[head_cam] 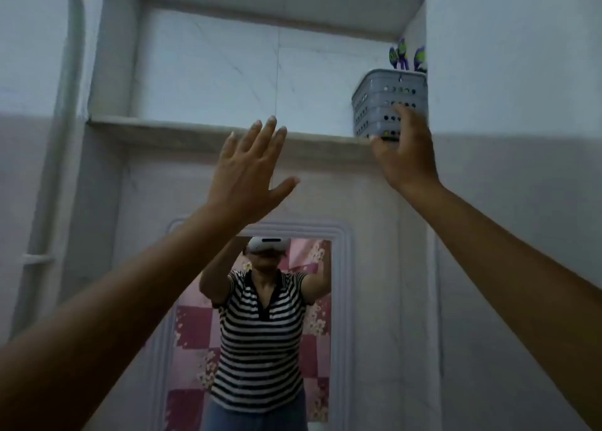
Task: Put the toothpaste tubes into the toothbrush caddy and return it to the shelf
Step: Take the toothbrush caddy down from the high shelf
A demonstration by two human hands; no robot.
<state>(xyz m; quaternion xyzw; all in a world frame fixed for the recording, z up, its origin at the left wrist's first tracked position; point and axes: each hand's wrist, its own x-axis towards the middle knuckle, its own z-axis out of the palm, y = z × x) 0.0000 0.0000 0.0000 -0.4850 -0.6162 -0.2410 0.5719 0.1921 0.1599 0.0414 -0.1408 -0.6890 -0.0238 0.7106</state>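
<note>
**Inspector:** Location of the caddy?

**Assistant:** The grey perforated plastic toothbrush caddy [387,100] stands upright at the far right end of the pale marble shelf [202,131], inside a recessed wall niche [260,62]. Its right side is close against the niche's right wall; whether the two touch cannot be told.

**Inspector:** Contents?

**Assistant:** Purple-and-green tube tops [404,56] stick up above the rim. Their number is too blurred to count with confidence.

**Inspector:** Right hand?

**Assistant:** The right hand [405,150] is raised against the caddy's front lower part, fingers laid over the perforated wall and the thumb at the bottom corner by the shelf edge. Whether it grips the caddy or only rests on it, I cannot tell.

**Inspector:** Left hand?

**Assistant:** The left hand [249,170] is raised in front of the shelf edge, well left of the caddy. Fingers are spread wide, the thumb is out to the right, and it holds nothing.

**Inspector:** Anything below?

**Assistant:** A white-framed wall mirror [342,300] sits under the shelf, reflecting a person in a black-and-white striped shirt [260,326] with both arms up. A white pipe [65,105] runs down the wall at left.
</note>
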